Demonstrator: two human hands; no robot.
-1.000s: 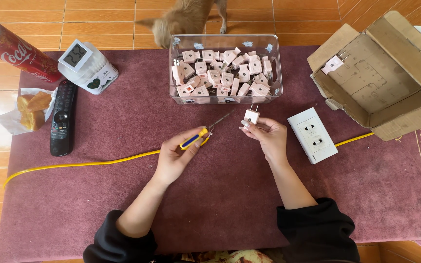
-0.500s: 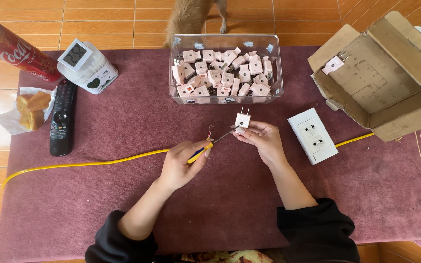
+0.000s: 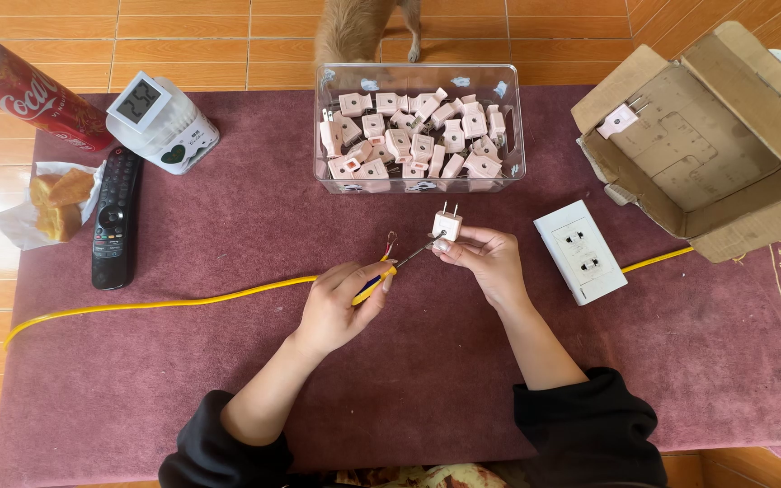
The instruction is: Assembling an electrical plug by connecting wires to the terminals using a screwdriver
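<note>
i am holding a plug in my right hand, fingertips pinched together on its pink body, its two prongs pointing up toward the bin. my left hand is wrapped around a screwdriver, fingers closed on the yellow and blue handle, and the thin shaft is reaching up and right so the tip is meeting the side of the plug. the plug is sitting just in front of the bin, over the mat. the clear bin is filled with many more pink plugs. a yellow cable is running away to the left of the plug across the mat, its bare wire ends sticking up just left of the plug. right of the plug a white socket is lying flat, and beyond it a cardboard box is lying open. far left of the bin are a remote, a small clock and a red can.
</note>
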